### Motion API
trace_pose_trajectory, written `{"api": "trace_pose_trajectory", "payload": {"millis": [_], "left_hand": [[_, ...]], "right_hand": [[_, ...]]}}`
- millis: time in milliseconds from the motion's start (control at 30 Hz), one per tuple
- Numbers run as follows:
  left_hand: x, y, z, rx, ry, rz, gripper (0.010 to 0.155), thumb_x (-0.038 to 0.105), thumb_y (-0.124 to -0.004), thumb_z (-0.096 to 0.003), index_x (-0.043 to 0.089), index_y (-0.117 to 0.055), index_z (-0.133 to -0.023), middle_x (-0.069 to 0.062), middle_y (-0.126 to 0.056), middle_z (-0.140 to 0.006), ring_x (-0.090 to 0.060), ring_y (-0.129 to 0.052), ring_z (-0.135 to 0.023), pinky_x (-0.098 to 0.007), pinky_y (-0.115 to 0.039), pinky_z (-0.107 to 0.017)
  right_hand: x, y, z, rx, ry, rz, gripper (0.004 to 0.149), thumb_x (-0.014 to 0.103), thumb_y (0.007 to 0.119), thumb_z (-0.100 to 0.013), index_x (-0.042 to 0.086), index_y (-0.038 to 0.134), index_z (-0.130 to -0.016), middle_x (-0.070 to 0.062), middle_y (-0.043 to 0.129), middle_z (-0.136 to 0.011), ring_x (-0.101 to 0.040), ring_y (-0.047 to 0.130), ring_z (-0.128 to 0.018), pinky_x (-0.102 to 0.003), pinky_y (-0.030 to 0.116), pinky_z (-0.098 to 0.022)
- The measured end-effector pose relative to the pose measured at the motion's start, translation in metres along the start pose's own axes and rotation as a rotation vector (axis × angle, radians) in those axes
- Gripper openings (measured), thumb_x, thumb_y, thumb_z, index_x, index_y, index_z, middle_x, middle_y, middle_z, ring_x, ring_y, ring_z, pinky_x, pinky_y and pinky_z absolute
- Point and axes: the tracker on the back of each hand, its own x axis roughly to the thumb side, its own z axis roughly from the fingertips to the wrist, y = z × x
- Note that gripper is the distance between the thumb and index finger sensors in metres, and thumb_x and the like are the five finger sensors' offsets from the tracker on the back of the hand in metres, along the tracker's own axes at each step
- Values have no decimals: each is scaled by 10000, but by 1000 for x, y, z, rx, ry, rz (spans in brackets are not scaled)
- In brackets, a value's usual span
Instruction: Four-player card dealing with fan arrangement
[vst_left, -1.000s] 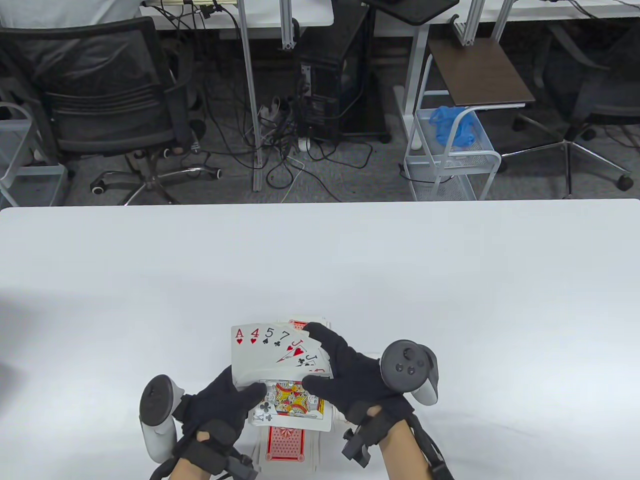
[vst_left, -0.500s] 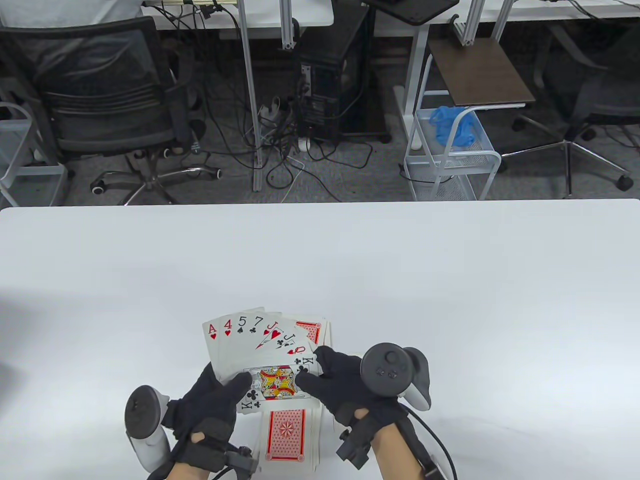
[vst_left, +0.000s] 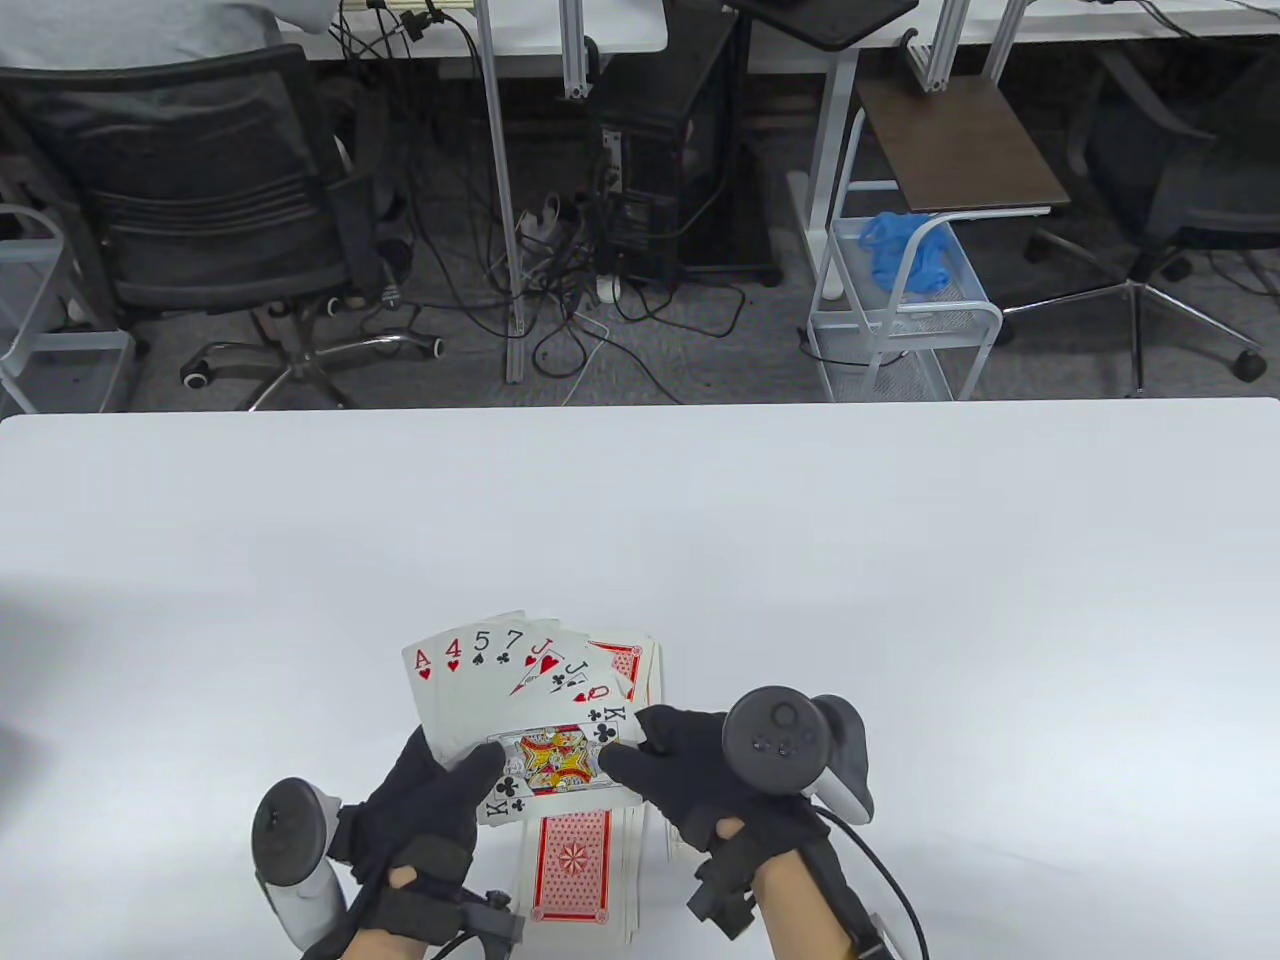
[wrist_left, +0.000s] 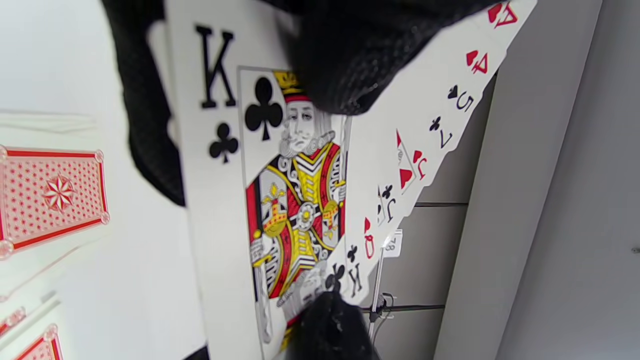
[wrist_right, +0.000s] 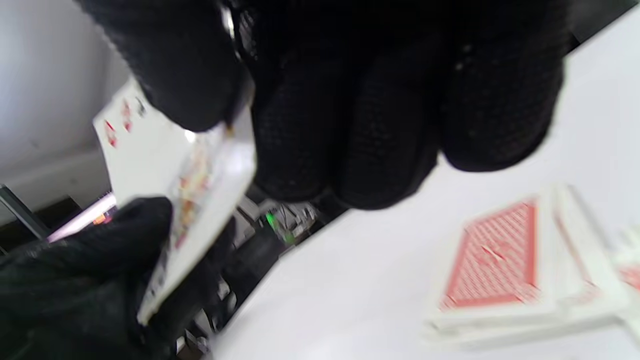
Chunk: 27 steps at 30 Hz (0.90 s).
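Table view: the left hand (vst_left: 425, 800) and right hand (vst_left: 690, 775) hold a face-up fan of cards (vst_left: 520, 690) above the white table (vst_left: 900, 600), near its front edge. Left thumb lies on the fan's lower left; right thumb and fingers pinch the king of clubs (vst_left: 555, 765) at its right end. Face-down piles (vst_left: 572, 865) lie on the table below the fan, another pile (vst_left: 640, 660) behind it.
Left wrist view: only here are the indices readable close up, ace to king; the left thumb (wrist_left: 345, 65) presses the king's face, and a right fingertip (wrist_left: 330, 327) touches its far corner.
Right wrist view: blurred; curled right fingers (wrist_right: 360, 115) pinch the fan's edge, with a red-backed pile (wrist_right: 500, 260) on the table.
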Motion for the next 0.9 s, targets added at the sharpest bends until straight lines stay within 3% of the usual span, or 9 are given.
{"api": "trace_pose_trajectory", "payload": {"millis": [133, 433, 600, 800, 867, 900], "left_hand": [[0, 4, -1, 14, -4, -21, 444, 265, -864, -482, 193, -831, -919, -71, -1060, -810, -296, -1201, -591, -354, -1073, -378], [-2, 4, 0, 31, 14, -28, 443, 265, -864, -484, 188, -831, -919, -75, -1059, -809, -298, -1205, -581, -352, -1075, -371], [0, 6, 0, 39, 5, -43, 443, 263, -865, -482, 181, -835, -916, -80, -1062, -804, -301, -1207, -574, -354, -1076, -364], [-3, 3, -1, -15, -1, 32, 443, 265, -867, -480, 185, -838, -915, -79, -1065, -800, -303, -1209, -563, -349, -1077, -361], [-5, 2, 0, 1, 24, 54, 442, 266, -867, -482, 188, -836, -916, -77, -1061, -804, -298, -1208, -569, -347, -1077, -363], [-6, 4, 0, 18, 29, 35, 442, 268, -866, -481, 190, -836, -915, -74, -1064, -802, -296, -1209, -568, -344, -1078, -362]], "right_hand": [[22, -2, 4, -125, -35, 285, 411, 425, 875, -509, 88, 996, -710, -23, 1106, -488, -274, 1111, -418, -539, 917, -358], [28, 0, 11, -269, -46, 371, 408, 456, 878, -492, 94, 1022, -614, 6, 1096, -380, -249, 1105, -332, -530, 918, -325], [37, 0, 13, -327, -127, 447, 402, 457, 887, -485, 102, 1019, -621, 12, 1096, -390, -243, 1103, -339, -521, 918, -332], [28, 1, 15, -405, -85, 465, 413, 458, 858, -499, 107, 1001, -665, 8, 1086, -435, -245, 1094, -370, -521, 912, -348], [23, 2, 13, -382, -27, 397, 443, 466, 813, -531, 92, 1002, -674, -14, 1093, -444, -268, 1096, -379, -539, 907, -347], [19, 2, 9, -226, 28, 298, 464, 463, 816, -542, 71, 995, -713, -43, 1100, -490, -296, 1095, -418, -558, 895, -371]]}}
